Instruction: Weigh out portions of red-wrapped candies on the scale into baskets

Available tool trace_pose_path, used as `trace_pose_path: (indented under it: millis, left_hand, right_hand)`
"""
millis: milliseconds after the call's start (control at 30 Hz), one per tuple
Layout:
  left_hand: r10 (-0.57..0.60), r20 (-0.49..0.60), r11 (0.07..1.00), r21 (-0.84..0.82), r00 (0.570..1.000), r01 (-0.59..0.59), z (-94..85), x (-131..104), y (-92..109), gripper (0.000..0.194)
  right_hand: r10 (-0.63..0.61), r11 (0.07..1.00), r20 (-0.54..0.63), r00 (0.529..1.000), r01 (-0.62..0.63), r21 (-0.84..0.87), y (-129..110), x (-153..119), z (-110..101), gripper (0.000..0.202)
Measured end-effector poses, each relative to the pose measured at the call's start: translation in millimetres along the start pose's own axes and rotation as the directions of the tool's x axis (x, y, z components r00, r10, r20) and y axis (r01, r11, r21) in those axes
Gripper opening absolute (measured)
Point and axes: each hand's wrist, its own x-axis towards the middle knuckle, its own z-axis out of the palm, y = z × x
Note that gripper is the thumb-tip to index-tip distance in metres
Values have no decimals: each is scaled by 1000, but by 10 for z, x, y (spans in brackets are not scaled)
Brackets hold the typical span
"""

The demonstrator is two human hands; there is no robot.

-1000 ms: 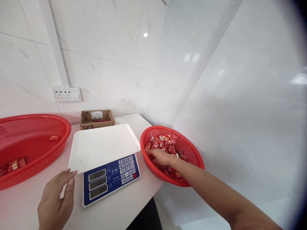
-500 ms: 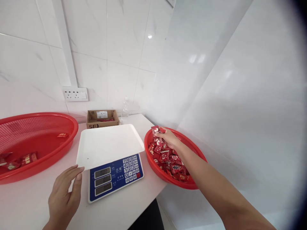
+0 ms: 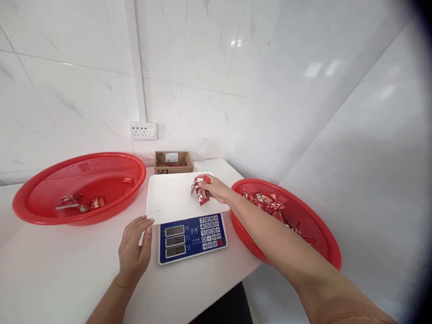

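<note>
My right hand point(image 3: 216, 189) is closed on several small red packets point(image 3: 202, 195), held over the white pan point(image 3: 172, 193) of a digital scale. Below the pan, the scale's blue panel point(image 3: 193, 238) has number keys and three displays. At the pan's near left corner is my left hand point(image 3: 137, 243), fingers stretched out and fingertips at the edge. To the right, a red plastic basket point(image 3: 324, 225) holds many red packets point(image 3: 266, 201), partly hidden by my right forearm.
Another red basket point(image 3: 40, 198) stands on the left of the white table point(image 3: 91, 261), with several packets point(image 3: 97, 202) inside. Behind the scale are a cardboard box point(image 3: 173, 168) and a clear plastic bottle point(image 3: 201, 150). A wall socket point(image 3: 143, 130) sits above; walls close off the back and right.
My right hand has moved left from the right basket to above the scale pan, carrying red packets. My left hand stays at the pan's corner. The view has turned left.
</note>
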Motion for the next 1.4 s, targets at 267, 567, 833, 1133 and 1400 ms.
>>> trace_pose_path:
  millis: [267,567,833,1133,1400]
  left_hand:
    - [-27,-2,1000,-11,1000,26,-2,1,-1,17]
    - [-41,7,999,-19,999,41,3,-8,-1,16]
    - [-44,22,999,11,999,44,16,-21,-11,16]
    - [-48,32,999,21,998,48,25,-37,-24,16]
    - [-27,24,1000,11,999,27,32,-36,-41,16]
  right_hand:
    - [15,991,-144,989,-33,-126,31,26,-46,29]
    - [-13,996,-87,996,5,-90,5,-64,-117,16]
    - [-79,989,-150,985,59,-132,40,-90,-138,20]
    - [-88,972,-158,984,50,-230,85,-84,-195,42]
    - [-216,836,-246,945,49,-547,184,-116,-488,46]
